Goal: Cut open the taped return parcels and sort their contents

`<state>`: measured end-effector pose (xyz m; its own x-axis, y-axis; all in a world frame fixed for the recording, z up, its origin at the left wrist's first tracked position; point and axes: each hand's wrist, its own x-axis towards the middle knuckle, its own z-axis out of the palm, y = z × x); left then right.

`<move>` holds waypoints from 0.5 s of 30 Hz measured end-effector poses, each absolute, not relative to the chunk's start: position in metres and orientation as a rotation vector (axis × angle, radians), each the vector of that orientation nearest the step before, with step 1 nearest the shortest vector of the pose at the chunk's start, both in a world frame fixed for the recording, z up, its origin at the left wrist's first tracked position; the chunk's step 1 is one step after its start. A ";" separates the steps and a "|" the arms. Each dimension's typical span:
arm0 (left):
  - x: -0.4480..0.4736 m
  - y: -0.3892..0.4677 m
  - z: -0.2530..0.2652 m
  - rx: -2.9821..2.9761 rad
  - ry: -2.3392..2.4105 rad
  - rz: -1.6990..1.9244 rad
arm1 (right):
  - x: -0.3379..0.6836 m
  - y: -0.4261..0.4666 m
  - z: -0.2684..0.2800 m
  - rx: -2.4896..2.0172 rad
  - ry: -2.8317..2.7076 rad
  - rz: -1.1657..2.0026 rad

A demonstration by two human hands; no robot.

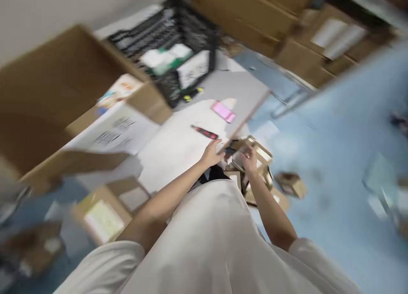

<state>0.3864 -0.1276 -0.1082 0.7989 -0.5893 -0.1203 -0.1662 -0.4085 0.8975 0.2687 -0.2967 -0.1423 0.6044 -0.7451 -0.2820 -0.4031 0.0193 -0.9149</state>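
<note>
My left hand (212,154) rests at the near corner of the table, thumb and fingers apart, with nothing seen in it. Just beyond its fingertips lies a red and black pen-shaped tool (205,132), perhaps a cutter, on white paper. A pink phone-like object (223,111) is farther up the table. Past the table edge, my right hand (250,159) hangs over a heap of small cardboard boxes (263,154). Its fingers are curled together; blur hides what they hold, if anything.
A large open carton (54,90) with printed paper stands at left. Behind the table's middle is a black crate (194,30) holding white and green packs. Another carton (105,215) sits lower left. Brown boxes (306,56) fill a shelf at the back; a loose box (290,184) lies on the blue floor.
</note>
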 end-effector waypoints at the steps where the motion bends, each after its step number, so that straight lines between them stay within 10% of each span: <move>1: 0.395 -0.094 -0.104 2.009 -0.434 -0.491 | 0.299 -0.290 -0.143 -1.708 0.803 -0.213; 10: 0.229 0.131 -0.079 2.034 1.299 0.657 | 0.511 -0.018 -0.112 -2.131 -0.860 0.913; 15: 0.166 0.121 -0.101 1.265 1.556 0.416 | 0.483 0.134 -0.099 -1.933 -1.017 0.900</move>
<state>0.1657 0.1208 -0.1011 0.0977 0.8651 -0.4919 0.5045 0.3831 0.7738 0.4832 0.1335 -0.0994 0.4344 0.8706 -0.2309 0.3357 -0.3944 -0.8554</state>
